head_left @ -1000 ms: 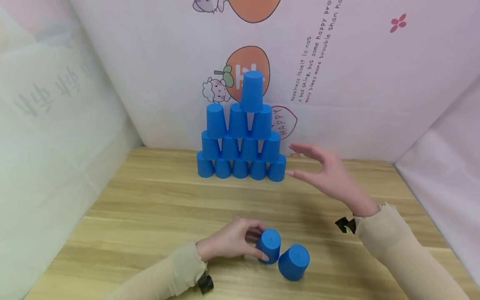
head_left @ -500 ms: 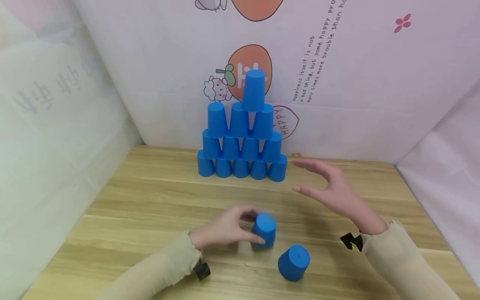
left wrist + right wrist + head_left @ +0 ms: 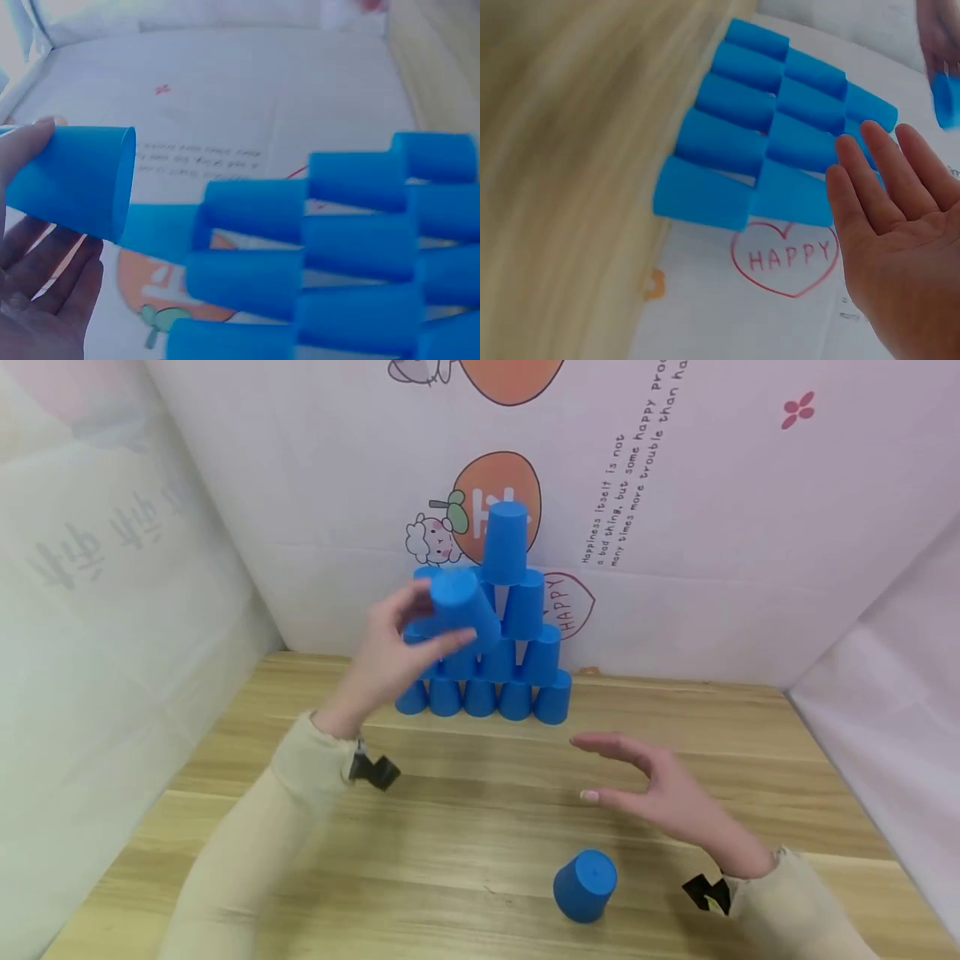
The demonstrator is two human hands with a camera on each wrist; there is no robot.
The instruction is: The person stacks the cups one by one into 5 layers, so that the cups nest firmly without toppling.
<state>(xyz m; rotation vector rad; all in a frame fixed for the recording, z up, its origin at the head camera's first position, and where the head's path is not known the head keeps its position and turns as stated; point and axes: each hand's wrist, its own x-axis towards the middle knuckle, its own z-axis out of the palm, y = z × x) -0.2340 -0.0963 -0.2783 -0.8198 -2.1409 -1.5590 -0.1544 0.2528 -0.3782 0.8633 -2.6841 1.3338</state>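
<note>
My left hand (image 3: 393,647) grips a blue plastic cup (image 3: 467,610), mouth down and slightly tilted, raised in front of the left upper part of a cup pyramid. In the left wrist view, thumb and fingers wrap that cup (image 3: 71,180), apart from the stacked ones. The pyramid (image 3: 542,656) of upside-down blue cups has several rows, with a single cup (image 3: 506,543) on top, to the right of the held one. My right hand (image 3: 667,789) hovers over the table, fingers extended and thumb apart, holding nothing. One loose blue cup (image 3: 585,887) stands upside down near the front.
The wooden table (image 3: 450,810) ends at a printed white cloth backdrop (image 3: 712,568) close behind the pyramid. White cloth walls stand at the left (image 3: 112,610) and the right (image 3: 892,635).
My left hand has lifted a cup off the table beside the loose one and carried it up, forward and left to the pyramid. The right hand has drawn back toward the front.
</note>
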